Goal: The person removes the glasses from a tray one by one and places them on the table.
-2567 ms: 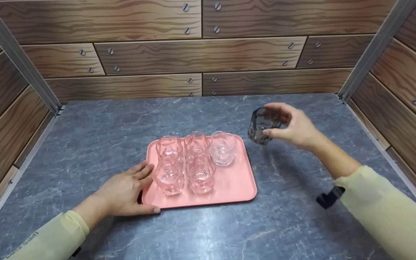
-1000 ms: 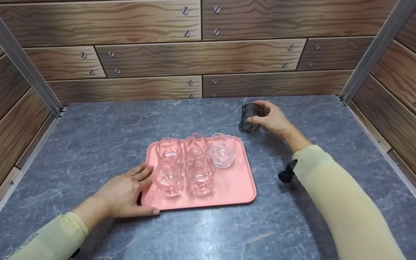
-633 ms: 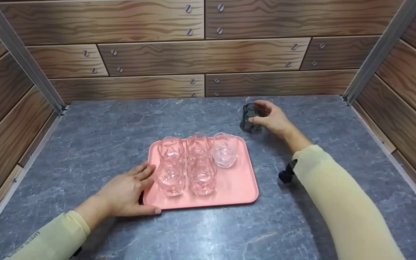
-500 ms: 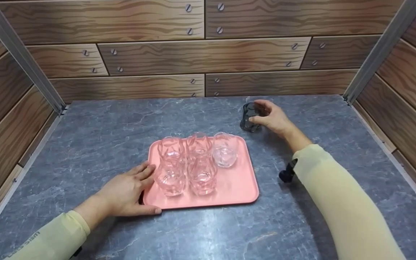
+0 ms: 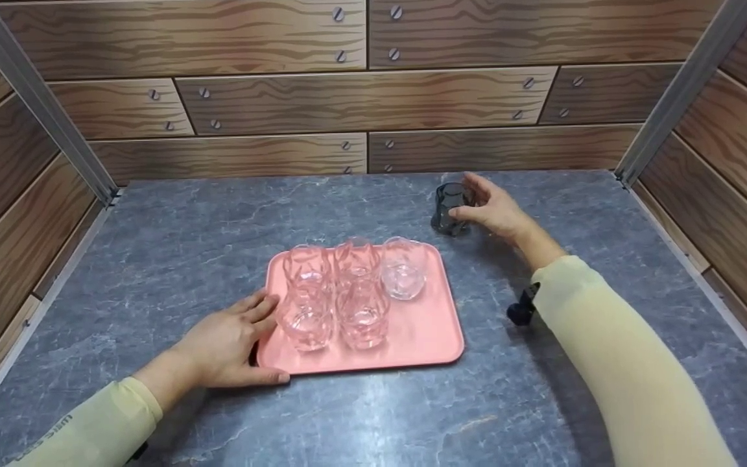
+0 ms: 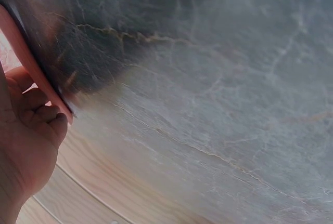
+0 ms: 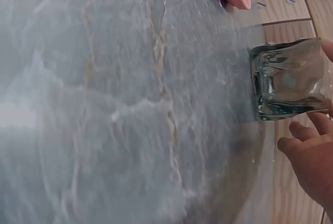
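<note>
A dark smoky glass tumbler (image 5: 445, 209) stands upright on the table behind the tray's right side. Around it is my right hand (image 5: 500, 213), thumb and fingers spread and loosened from its sides; the right wrist view shows the tumbler (image 7: 289, 81) between thumb and fingers, and light contact is hard to rule out. My left hand (image 5: 223, 345) rests against the near left corner of the pink tray (image 5: 422, 331), fingers on its left rim and thumb along the front edge. Several clear glass tumblers (image 5: 364, 318) stand on the tray, including one (image 5: 403, 272) at back right.
The grey marbled table (image 5: 185, 227) is closed in by wood-patterned panels (image 5: 270, 104) at the back and sides. Metal corner posts (image 5: 662, 97) stand at the back left and right. The tray's front right part has bare surface.
My right hand carried the dark tumbler back and left and set it down behind the tray; its fingers have since loosened and drawn slightly right. The left hand stays at the tray.
</note>
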Demonstrator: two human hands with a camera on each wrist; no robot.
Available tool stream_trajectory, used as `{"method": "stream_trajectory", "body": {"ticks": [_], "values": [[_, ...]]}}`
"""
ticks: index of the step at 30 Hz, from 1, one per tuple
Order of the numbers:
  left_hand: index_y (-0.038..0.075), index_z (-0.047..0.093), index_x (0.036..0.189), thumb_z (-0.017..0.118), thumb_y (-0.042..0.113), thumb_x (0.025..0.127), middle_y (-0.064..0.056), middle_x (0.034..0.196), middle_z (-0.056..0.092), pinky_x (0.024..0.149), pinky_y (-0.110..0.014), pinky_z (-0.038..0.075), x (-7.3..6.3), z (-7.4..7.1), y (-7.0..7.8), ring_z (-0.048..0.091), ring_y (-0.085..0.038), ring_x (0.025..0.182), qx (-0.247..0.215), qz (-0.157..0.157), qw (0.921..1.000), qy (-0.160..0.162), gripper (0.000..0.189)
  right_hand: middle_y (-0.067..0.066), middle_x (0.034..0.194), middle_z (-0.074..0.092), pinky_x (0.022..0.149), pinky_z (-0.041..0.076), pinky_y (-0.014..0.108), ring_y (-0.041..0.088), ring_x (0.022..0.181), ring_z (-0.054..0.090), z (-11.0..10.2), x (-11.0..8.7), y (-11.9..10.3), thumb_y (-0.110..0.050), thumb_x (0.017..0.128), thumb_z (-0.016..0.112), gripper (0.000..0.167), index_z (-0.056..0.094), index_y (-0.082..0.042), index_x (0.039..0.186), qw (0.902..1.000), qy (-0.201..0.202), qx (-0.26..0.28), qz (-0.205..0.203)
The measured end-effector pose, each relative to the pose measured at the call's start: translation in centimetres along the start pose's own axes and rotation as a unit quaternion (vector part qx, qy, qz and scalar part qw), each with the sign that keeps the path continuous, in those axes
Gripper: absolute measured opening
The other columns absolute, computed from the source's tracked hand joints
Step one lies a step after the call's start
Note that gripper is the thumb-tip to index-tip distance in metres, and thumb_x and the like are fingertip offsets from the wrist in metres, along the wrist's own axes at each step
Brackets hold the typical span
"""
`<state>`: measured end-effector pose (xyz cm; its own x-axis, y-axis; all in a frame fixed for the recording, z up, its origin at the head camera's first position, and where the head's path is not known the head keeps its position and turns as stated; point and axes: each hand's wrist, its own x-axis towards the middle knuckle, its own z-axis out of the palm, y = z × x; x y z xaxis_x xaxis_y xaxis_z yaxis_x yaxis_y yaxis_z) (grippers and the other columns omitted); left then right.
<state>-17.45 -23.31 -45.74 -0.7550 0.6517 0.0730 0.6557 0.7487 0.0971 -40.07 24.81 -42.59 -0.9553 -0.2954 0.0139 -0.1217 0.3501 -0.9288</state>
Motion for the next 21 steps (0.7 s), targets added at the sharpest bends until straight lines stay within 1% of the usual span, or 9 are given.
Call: {"method": "stream_trajectory", "body": {"ticks": [3,6,10,14,17,21], "values": [[-0.002,0.055,0.152,0.055,0.085,0.089,-0.028,0.159,0.045,0.110,-0.056,0.049,0.0,-0.1,0.1,0.038,-0.045,0.151,-0.003,-0.004,1.0000,-0.004,0.107,0.020,0.174,0.021,0.129,0.019,0.041,0.033,0.161,0.019,-0.5,-0.5,-0.7,-0.012,0.092,0.083,0.102,0.018,-0.004,0.170,1.0000,0.003,-0.006,0.000],[-0.001,0.055,0.152,0.055,0.085,0.089,-0.028,0.160,0.044,0.109,-0.057,0.050,-0.1,-0.2,0.1,0.038,-0.045,0.151,-0.004,-0.006,1.0000,-0.006,0.107,0.019,0.174,0.022,0.129,0.019,0.042,0.035,0.161,0.018,-1.0,-1.1,-1.6,-0.013,0.092,0.084,0.101,0.020,-0.006,0.170,0.9998,0.013,-0.008,-0.013],[-0.002,0.056,0.152,0.056,0.085,0.090,-0.029,0.158,0.046,0.107,-0.058,0.051,-0.1,-0.2,0.1,0.040,-0.046,0.150,-0.003,-0.002,1.0000,0.000,0.106,0.019,0.172,0.027,0.128,0.023,0.042,0.034,0.160,0.023,-1.2,-2.0,-3.0,-0.009,0.091,0.084,0.097,0.024,-0.003,0.168,0.9982,0.027,0.002,-0.053],[-0.002,0.056,0.151,0.056,0.084,0.090,-0.029,0.158,0.047,0.107,-0.058,0.052,-0.1,-0.2,0.1,0.040,-0.046,0.150,-0.005,-0.002,1.0000,0.000,0.106,0.018,0.171,0.032,0.127,0.027,0.042,0.032,0.159,0.028,-1.1,-3.1,-4.6,-0.007,0.091,0.085,0.094,0.029,-0.002,0.166,0.9960,0.031,0.001,-0.084],[-0.002,0.056,0.151,0.057,0.084,0.089,-0.029,0.158,0.047,0.107,-0.058,0.051,-0.1,-0.2,0.2,0.040,-0.046,0.150,-0.006,-0.003,1.0000,0.000,0.106,0.018,0.169,0.036,0.127,0.028,0.044,0.031,0.157,0.033,-0.9,-3.8,-5.5,-0.007,0.091,0.085,0.091,0.033,-0.002,0.165,0.9949,0.028,-0.002,-0.097],[-0.002,0.056,0.151,0.056,0.084,0.090,-0.029,0.158,0.047,0.107,-0.058,0.051,0.0,-0.1,0.2,0.041,-0.047,0.149,-0.001,0.000,1.0000,-0.001,0.107,0.017,0.165,0.043,0.125,0.031,0.042,0.032,0.153,0.040,-0.3,-4.9,-6.2,-0.004,0.090,0.085,0.088,0.036,-0.001,0.164,0.9944,0.012,0.000,-0.105]]}}
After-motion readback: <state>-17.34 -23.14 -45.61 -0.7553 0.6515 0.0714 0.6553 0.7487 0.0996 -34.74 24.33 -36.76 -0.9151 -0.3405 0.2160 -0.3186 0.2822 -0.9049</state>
